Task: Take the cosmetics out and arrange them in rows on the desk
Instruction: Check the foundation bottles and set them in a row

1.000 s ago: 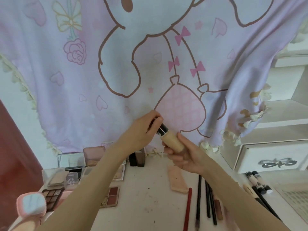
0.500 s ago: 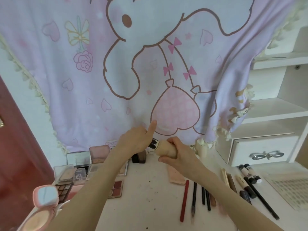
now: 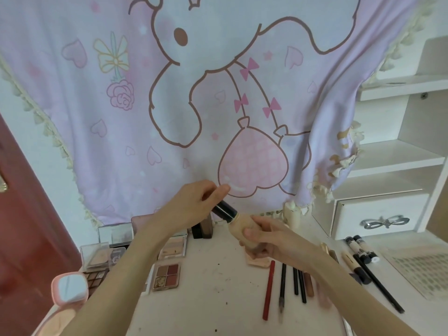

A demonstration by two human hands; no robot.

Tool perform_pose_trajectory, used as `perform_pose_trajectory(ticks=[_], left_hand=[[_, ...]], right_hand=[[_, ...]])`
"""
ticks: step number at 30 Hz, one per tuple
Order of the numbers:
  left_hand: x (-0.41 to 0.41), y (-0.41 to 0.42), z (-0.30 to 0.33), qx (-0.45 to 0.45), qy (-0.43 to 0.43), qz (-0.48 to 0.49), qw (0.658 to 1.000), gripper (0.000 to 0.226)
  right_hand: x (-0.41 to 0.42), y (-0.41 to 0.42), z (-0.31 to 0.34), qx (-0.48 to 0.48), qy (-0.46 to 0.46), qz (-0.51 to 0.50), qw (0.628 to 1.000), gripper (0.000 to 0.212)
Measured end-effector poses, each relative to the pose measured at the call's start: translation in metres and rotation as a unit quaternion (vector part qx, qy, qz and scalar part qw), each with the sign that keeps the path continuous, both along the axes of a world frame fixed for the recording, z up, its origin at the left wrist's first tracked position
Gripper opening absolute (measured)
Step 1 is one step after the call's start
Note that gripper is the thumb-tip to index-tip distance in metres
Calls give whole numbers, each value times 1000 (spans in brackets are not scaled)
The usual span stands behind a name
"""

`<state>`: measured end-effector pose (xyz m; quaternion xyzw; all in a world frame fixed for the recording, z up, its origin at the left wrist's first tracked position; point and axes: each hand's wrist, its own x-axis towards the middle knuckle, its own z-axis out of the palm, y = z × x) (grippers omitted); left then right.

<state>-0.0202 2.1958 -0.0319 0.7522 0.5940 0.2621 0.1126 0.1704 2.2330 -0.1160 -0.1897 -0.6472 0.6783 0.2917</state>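
Note:
My right hand [image 3: 263, 237] grips the beige body of a foundation bottle [image 3: 242, 225], held tilted above the white desk [image 3: 206, 299]. At the bottle's upper end, my left hand [image 3: 194, 204] pinches the black cap [image 3: 224, 209]. Several pencils [image 3: 282, 289] lie side by side on the desk below my right forearm, the leftmost one red [image 3: 268, 291]. Eyeshadow palettes [image 3: 167, 275] and compacts [image 3: 97, 255] sit in rows at the left. Two concealer tubes [image 3: 361, 246] lie at the right.
A pink compact with an open mirror [image 3: 69, 287] stands at the front left. A white drawer unit with shelves [image 3: 378, 214] fills the right side. A pink cartoon cloth [image 3: 218, 105] hangs behind the desk. A patterned mat [image 3: 421, 270] lies at the far right.
Both hands and the bottle have dropped lower toward the desk. The left hand's fingers have shifted on the black cap. The view has tilted up a little.

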Motion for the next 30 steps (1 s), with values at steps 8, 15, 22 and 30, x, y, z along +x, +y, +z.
perform_pose_trajectory(ticks=[8, 15, 22, 30], left_hand=[[-3, -10, -3, 4, -64, -84, 994, 10], [-11, -9, 0, -36, -83, -166, 982, 25], [-4, -5, -3, 23, -52, -80, 995, 16], [-10, -12, 2, -37, -146, -155, 976, 26]], right_hand=[[1, 5, -4, -44, 12, 10, 999, 18], [2, 7, -7, -48, 21, -1, 999, 27], [0, 10, -7, -43, 14, 17, 999, 31], [2, 9, -6, -32, 17, 13, 999, 35]])
